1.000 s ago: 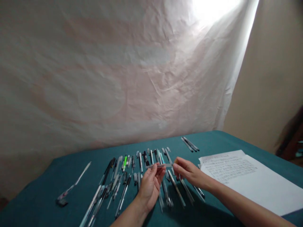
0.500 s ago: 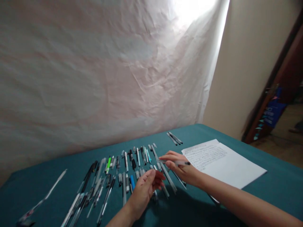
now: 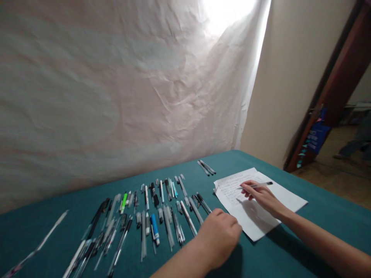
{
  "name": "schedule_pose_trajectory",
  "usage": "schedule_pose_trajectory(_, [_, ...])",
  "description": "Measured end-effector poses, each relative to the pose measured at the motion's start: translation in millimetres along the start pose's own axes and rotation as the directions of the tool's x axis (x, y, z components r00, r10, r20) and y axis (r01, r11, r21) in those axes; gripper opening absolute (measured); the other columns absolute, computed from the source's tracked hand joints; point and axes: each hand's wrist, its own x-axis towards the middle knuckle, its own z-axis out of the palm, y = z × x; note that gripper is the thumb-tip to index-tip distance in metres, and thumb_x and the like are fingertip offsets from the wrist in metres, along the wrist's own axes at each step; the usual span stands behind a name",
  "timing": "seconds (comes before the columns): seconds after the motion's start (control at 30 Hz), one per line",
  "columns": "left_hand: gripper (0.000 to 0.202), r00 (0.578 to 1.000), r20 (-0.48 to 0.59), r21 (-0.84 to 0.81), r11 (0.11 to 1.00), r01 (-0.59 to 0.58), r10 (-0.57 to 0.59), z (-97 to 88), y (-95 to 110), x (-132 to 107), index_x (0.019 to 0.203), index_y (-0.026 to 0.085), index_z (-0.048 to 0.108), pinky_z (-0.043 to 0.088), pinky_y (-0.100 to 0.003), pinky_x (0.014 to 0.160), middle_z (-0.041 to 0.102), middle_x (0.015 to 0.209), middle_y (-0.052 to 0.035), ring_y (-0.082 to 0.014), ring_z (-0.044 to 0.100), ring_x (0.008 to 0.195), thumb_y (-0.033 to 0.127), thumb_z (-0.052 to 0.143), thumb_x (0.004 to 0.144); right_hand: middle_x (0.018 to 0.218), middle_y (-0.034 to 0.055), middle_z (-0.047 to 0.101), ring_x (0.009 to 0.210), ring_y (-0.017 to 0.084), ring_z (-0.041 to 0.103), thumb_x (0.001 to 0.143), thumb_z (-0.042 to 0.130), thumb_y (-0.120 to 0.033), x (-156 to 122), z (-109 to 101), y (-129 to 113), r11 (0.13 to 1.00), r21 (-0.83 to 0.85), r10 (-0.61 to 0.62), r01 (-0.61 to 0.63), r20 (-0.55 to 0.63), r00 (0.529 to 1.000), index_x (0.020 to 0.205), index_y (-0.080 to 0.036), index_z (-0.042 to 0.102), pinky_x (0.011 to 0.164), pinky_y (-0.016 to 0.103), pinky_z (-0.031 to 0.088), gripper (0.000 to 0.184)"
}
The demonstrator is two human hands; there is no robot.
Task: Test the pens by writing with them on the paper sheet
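Observation:
My right hand (image 3: 262, 197) holds a clear pen (image 3: 255, 185) in a pinch over the handwritten white paper (image 3: 278, 197) on the right of the table. The pen lies nearly level, its dark end pointing right. My left hand (image 3: 218, 237) is curled into a loose fist on the green cloth beside the paper's near left corner. I cannot see what its fingers hold. Several pens (image 3: 150, 220) lie in rows to the left of it, among them a green one (image 3: 124, 202) and a blue one (image 3: 154, 227).
A teal cloth covers the table (image 3: 319, 227). Three dark pens (image 3: 206, 167) lie apart at the back. A long white pen (image 3: 46, 238) lies at the far left. A creased white sheet (image 3: 130, 88) hangs behind. A doorway (image 3: 342, 116) opens at the right.
My right hand has carried the pen rightward from the rows of pens to above the paper. My left hand let go of it, closed, and moved right. The view has turned to the right.

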Motion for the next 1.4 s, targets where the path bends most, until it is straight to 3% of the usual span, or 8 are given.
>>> schedule_pose_trajectory(0.07, [0.008, 0.991, 0.022, 0.128, 0.983, -0.133, 0.131, 14.8, 9, 18, 0.079, 0.013, 0.054, 0.039, -0.033, 0.071, 0.06, 0.078, -0.0069, -0.0178, 0.056, 0.076, 0.017, 0.046, 0.078, 0.076, 0.0056, 0.063, 0.059, 0.014, 0.057, 0.078, 0.046, -0.047, 1, 1, -1, 1.0, -0.007, 0.0, 0.0, -0.007, 1.0, 0.084, -0.015, 0.059, 0.054, 0.026, 0.045, 0.035])
schedule_pose_trajectory(0.13, [0.009, 0.986, 0.016, 0.191, 0.967, -0.167, 0.167, 27.7, 16, 32, 0.076, 0.013, 0.053, 0.041, -0.032, 0.064, 0.06, 0.075, -0.0077, -0.0182, 0.056, 0.071, 0.017, 0.045, 0.077, 0.077, 0.0055, 0.062, 0.06, 0.014, 0.057, 0.078, 0.046, -0.047, 2, 2, -1, 1.0, -0.01, 0.002, -0.002, -0.014, 1.0, 0.085, -0.015, 0.059, 0.054, 0.026, 0.045, 0.035])
schedule_pose_trajectory(0.37, [0.008, 0.992, 0.104, 0.189, 0.977, -0.095, 0.076, 53.1, 19, 46, 0.071, 0.012, 0.053, 0.043, -0.032, 0.047, 0.061, 0.069, -0.0073, -0.0207, 0.058, 0.06, 0.014, 0.047, 0.075, 0.078, 0.0058, 0.062, 0.064, 0.015, 0.056, 0.077, 0.048, -0.046, 2, 1, 9, 1.0, 0.007, 0.007, -0.006, -0.06, 0.998, 0.081, -0.015, 0.059, 0.057, 0.026, 0.045, 0.033])
schedule_pose_trajectory(0.57, [0.011, 0.995, 0.067, 0.177, 0.982, 0.062, -0.075, 55.4, 21, 49, 0.075, 0.009, 0.054, 0.045, -0.033, 0.048, 0.06, 0.069, -0.009, -0.0215, 0.058, 0.061, 0.01, 0.043, 0.077, 0.078, 0.0063, 0.062, 0.064, 0.015, 0.057, 0.077, 0.048, -0.047, 5, 7, 9, 0.999, 0.038, 0.023, -0.022, -0.03, 0.999, 0.084, -0.015, 0.058, 0.057, 0.027, 0.045, 0.034])
schedule_pose_trajectory(0.87, [0.019, 0.958, 0.083, 0.127, 0.956, 0.263, -0.275, 54.6, 18, 53, 0.081, 0.008, 0.056, 0.047, -0.036, 0.052, 0.06, 0.071, -0.0114, -0.0244, 0.06, 0.068, 0.01, 0.036, 0.081, 0.076, 0.0037, 0.061, 0.064, 0.016, 0.057, 0.074, 0.05, -0.041, 11, 14, 15, 1.0, -0.002, -0.023, 0.023, -0.052, 0.998, 0.083, -0.016, 0.058, 0.056, 0.027, 0.044, 0.027])
schedule_pose_trajectory(1.2, [0.02, 0.93, 0.009, 0.145, 0.92, 0.363, -0.368, 53.3, 20, 50, 0.08, 0.008, 0.056, 0.046, -0.035, 0.052, 0.059, 0.067, -0.0112, -0.024, 0.06, 0.065, 0.01, 0.036, 0.081, 0.072, 0.0016, 0.058, 0.063, 0.015, 0.057, 0.077, 0.048, -0.041, 5, 19, 5, 0.995, -0.041, -0.096, 0.095, -0.013, 0.995, 0.082, -0.017, 0.056, 0.059, 0.027, 0.045, 0.026])
schedule_pose_trajectory(1.4, [0.024, 0.939, -0.046, 0.151, 0.926, 0.345, -0.342, 60.9, 23, 53, 0.084, 0.008, 0.055, 0.045, -0.033, 0.052, 0.058, 0.068, -0.0114, -0.0237, 0.059, 0.066, 0.01, 0.032, 0.083, 0.082, 0.0046, 0.059, 0.072, 0.016, 0.057, 0.079, 0.046, -0.042, 2, 20, 0, 0.988, -0.013, -0.155, 0.155, 0.014, 0.988, 0.086, -0.017, 0.054, 0.066, 0.029, 0.046, 0.027])
